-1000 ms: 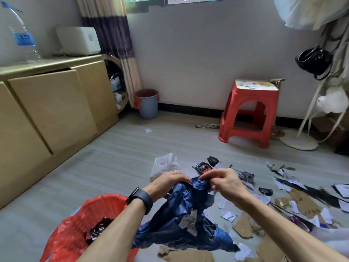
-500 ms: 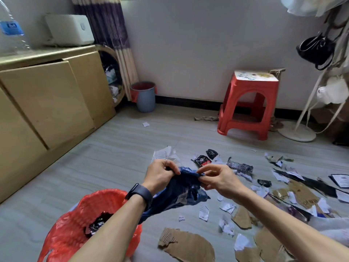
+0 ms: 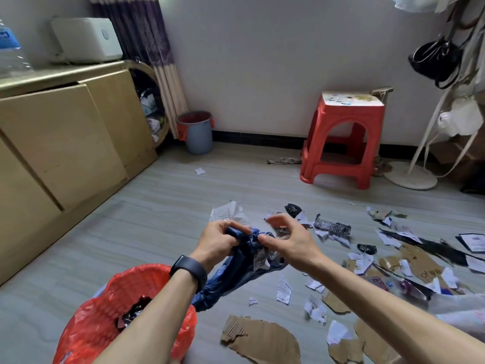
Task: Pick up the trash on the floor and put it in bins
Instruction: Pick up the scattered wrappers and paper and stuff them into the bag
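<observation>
A crumpled blue plastic bag (image 3: 237, 269) hangs in front of me, bunched at its top. My left hand (image 3: 217, 240), with a black watch on the wrist, is closed on that top. My right hand (image 3: 288, 243) touches the bag with its thumb while the fingers are spread and blurred. Below my left forearm stands a bin lined with a red bag (image 3: 105, 311), dark trash inside it. Torn paper scraps (image 3: 284, 292), cardboard pieces (image 3: 262, 340) and black wrappers (image 3: 332, 227) litter the floor to the right.
A second grey bin with a red liner (image 3: 195, 132) stands by the far wall beside a curtain. A red plastic stool (image 3: 346, 137) is at the back right, next to a white stand base (image 3: 410, 177). Wooden cabinets (image 3: 65, 143) run along the left.
The blue bag has been gathered from a wide hanging sheet into a tight bunch. My right fingers have opened off it. The view has tilted down slightly.
</observation>
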Action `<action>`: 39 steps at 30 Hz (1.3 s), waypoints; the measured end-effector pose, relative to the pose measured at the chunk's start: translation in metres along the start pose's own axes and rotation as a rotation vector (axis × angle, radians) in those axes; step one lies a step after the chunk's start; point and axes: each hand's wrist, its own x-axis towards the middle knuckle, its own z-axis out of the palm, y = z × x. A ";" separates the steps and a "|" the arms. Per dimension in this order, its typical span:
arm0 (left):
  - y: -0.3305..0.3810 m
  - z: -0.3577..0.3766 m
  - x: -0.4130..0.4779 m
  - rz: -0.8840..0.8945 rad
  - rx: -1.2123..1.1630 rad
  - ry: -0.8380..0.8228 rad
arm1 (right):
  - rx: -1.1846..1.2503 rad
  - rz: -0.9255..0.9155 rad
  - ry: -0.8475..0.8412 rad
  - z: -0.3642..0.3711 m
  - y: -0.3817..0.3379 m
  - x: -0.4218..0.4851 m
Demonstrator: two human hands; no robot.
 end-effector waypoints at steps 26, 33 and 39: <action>-0.001 0.001 -0.007 0.001 0.322 -0.334 | 0.559 0.312 -0.292 -0.011 0.002 -0.003; 0.002 0.001 -0.002 0.115 0.336 -0.202 | 0.070 0.062 -0.105 -0.008 0.001 0.000; 0.003 0.003 -0.002 0.135 0.167 -0.114 | 0.251 0.253 -0.229 -0.005 0.002 -0.002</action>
